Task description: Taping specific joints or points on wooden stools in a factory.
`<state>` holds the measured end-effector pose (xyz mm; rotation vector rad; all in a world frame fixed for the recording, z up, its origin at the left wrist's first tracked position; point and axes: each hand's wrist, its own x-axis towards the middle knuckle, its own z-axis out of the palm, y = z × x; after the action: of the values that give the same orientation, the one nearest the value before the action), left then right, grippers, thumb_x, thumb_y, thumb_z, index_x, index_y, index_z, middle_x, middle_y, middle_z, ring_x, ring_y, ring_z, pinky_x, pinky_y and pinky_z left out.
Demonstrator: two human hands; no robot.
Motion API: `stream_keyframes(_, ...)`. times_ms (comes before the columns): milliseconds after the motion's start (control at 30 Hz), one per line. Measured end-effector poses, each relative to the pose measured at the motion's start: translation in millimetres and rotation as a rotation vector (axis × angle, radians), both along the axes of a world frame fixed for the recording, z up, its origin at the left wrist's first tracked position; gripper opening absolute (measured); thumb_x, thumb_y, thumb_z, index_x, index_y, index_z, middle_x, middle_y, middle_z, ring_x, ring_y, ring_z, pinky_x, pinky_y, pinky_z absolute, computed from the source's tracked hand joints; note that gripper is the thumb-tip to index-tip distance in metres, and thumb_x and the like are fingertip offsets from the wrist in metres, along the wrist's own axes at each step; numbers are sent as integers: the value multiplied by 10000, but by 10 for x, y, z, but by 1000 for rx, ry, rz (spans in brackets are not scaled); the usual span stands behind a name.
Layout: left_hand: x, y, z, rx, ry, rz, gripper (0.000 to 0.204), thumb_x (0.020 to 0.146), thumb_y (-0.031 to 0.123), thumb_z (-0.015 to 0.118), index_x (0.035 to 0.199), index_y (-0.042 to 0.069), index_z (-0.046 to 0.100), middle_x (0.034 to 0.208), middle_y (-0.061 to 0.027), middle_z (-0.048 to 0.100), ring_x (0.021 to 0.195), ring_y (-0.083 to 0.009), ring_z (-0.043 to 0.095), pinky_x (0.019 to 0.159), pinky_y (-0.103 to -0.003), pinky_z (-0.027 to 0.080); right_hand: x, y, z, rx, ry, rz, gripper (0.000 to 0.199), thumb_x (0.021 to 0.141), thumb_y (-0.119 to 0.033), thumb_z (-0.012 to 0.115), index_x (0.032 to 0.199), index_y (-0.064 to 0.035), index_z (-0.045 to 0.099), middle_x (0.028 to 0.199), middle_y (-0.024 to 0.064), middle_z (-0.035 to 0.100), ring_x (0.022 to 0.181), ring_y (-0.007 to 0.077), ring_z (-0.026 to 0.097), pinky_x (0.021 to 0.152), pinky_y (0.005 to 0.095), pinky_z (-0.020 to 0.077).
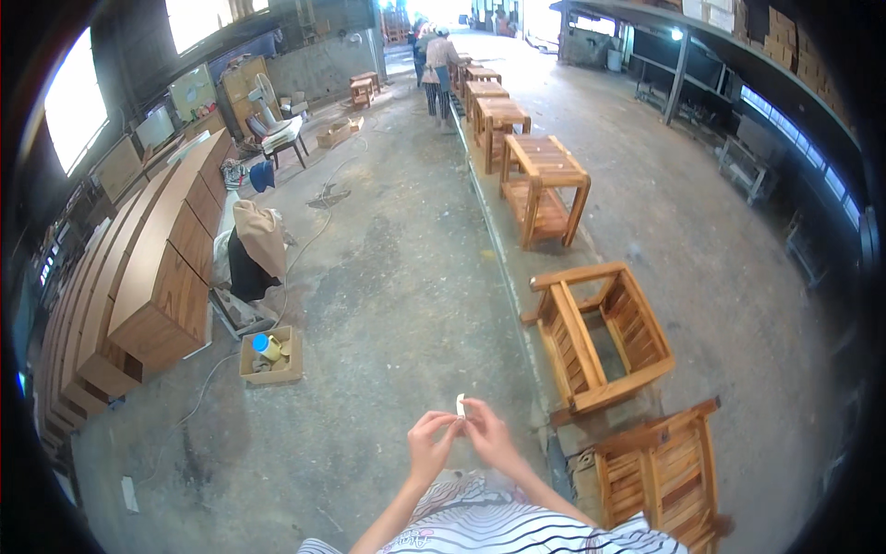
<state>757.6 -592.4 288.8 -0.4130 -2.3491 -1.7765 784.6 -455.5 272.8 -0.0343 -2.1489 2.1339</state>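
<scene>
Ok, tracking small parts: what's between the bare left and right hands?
The head view shows a small white strip between the left hand and right hand.

Bare left forearm [383, 517] and right forearm [550, 493] slant inward from the near side; left hand [430, 445] and right hand [491, 438] nearly meet, fingers bent, fingertips pinched.

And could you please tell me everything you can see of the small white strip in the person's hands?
The small white strip looks short, narrow and slightly curved; it may be paper or tape, but it is too small to be sure. It stands roughly upright, its lower end pinched where the fingertips of the left hand and right hand meet, above the grey floor.
</scene>
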Motion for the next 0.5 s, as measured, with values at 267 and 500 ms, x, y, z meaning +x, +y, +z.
stream_keyframes(267, -975, 201, -536, -61, -13, 55, 114, 840, 51, 689, 931, -13, 713, 892, -97, 665, 836, -179, 630, 756, -293, 479, -1179, 171, -564, 72, 63, 41, 175, 933, -91, 566, 1083, -3, 580, 849, 116, 687, 723, 192, 688, 642, 319, 547)
stream_keyframes(500, -2411, 980, -883, 81, -212, 91, 173, 878, 62, 681, 1010, -50, 690, 946, -85, 676, 865, -144, 617, 796, -280, 478, -2614, 1029, -824, 6, 19, 117, 102, 906, -93, 561, 961, -8, 573, 817, 123, 683, 668, 197, 672, 614, 323, 517)
